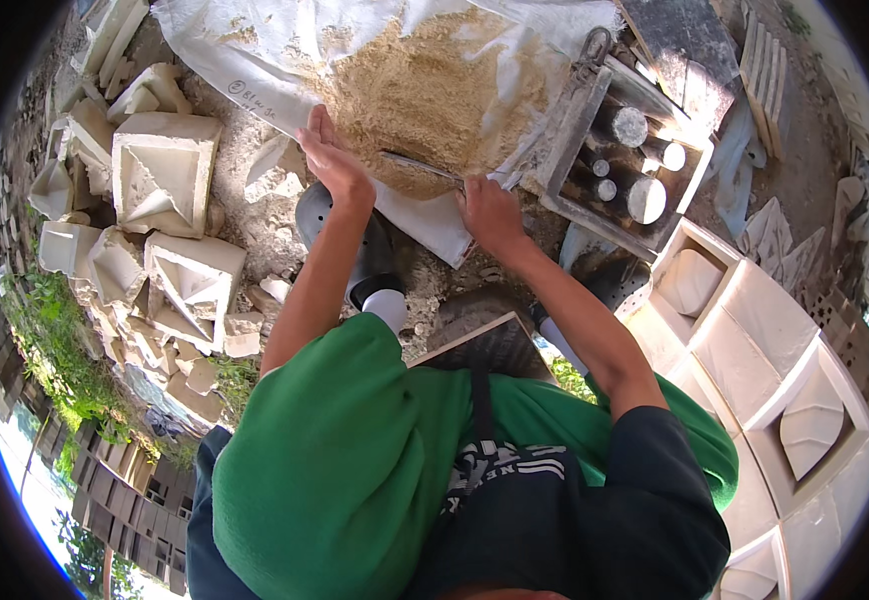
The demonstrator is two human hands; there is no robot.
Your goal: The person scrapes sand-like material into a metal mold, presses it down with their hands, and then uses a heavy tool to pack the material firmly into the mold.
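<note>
On ground ahead, sand heap (425, 95) lay on white sack sheet (285, 70), mostly unscooped. Right hand (490, 210) fingers closed round trowel (420, 165), blade at heap's near edge. Left hand (333, 165) fingers flat, extended, pressing sheet.

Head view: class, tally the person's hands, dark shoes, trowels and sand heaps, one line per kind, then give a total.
Hands: 2 (left hand, right hand)
Dark shoes: 2 ()
Trowel: 1
Sand heap: 1
Total: 6
</note>
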